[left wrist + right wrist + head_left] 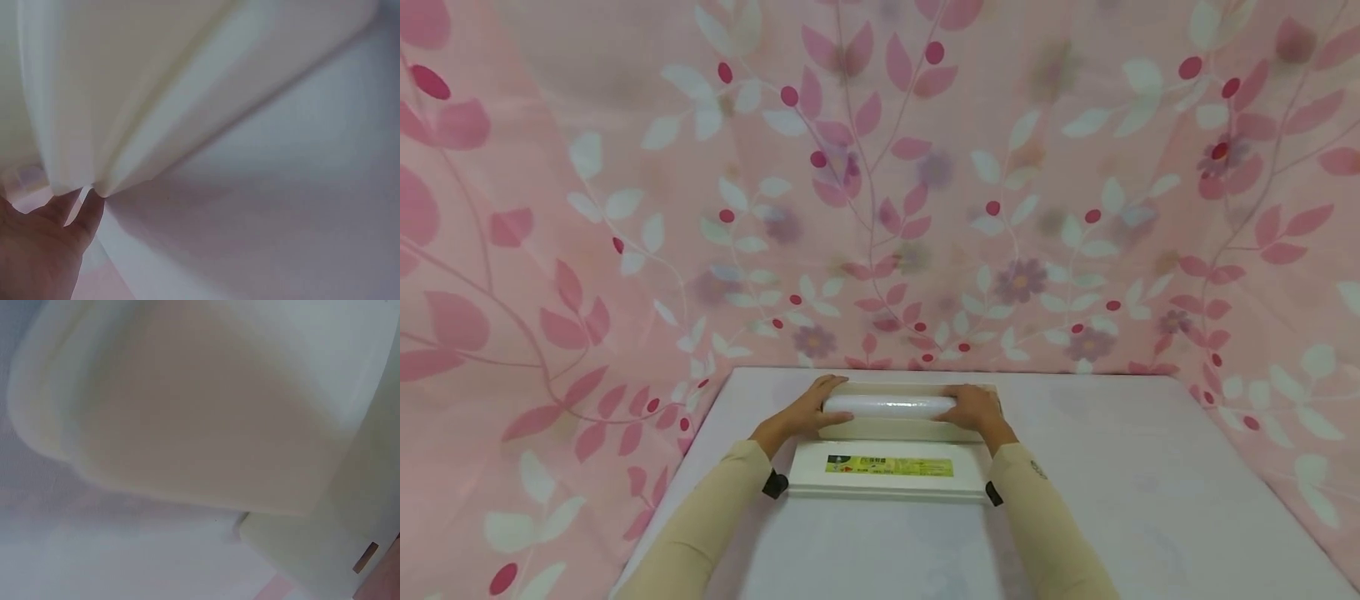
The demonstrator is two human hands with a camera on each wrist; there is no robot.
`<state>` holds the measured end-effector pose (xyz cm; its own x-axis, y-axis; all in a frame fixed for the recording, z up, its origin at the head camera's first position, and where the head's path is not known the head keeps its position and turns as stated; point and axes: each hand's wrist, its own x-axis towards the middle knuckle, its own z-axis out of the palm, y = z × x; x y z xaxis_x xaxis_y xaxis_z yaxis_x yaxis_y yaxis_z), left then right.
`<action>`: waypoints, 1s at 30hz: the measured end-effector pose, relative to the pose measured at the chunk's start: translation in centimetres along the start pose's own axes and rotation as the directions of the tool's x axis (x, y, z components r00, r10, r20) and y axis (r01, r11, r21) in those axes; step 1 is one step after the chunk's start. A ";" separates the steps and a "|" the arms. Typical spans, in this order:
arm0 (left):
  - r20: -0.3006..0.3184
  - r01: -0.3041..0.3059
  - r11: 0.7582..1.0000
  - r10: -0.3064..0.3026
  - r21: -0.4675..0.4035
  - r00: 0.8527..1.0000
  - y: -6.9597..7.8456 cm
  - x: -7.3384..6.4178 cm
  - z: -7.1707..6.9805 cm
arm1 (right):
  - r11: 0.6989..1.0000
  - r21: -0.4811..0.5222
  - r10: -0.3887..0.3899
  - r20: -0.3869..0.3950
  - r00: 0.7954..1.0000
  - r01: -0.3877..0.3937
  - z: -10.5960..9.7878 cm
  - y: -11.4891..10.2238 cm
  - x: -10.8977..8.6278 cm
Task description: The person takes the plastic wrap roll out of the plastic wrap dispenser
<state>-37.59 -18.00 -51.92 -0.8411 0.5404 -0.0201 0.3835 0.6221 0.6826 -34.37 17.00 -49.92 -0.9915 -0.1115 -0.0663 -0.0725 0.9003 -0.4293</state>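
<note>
A shiny white roll (pixel 891 407), like plastic wrap, lies lengthwise in an off-white dispenser box (pixel 895 430) near the table's back edge. The box's broad lid (pixel 887 448) is folded back toward me and bears a yellow-green label (pixel 891 467). My left hand (pixel 808 410) grips the roll's left end, thumb along the near side and fingers reaching over the back. At the other end my right hand (pixel 977 410) holds the roll in the same way. In the left wrist view, fingers (pixel 87 215) show at the box's end; the right wrist view shows mostly blurred lid (pixel 231 425).
The white-covered table (pixel 1112 475) extends to both sides and in front of the box. A pink floral cloth (pixel 880 208) hangs behind the table and along its sides. Dark wrist camera mounts (pixel 775 484) sit below both forearms beside the lid.
</note>
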 end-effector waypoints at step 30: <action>-0.002 0.040 0.998 -0.040 -0.054 0.999 0.3 0.5 -0.1 | 1.000 -0.009 -0.020 0.022 1.000 0.020 -0.3 0.3 0.1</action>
<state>-37.96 -17.60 -51.66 -0.8567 0.5138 -0.0461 0.3282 0.6117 0.7198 -34.54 17.40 -49.84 -0.9873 -0.1389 -0.0774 -0.0937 0.9014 -0.4228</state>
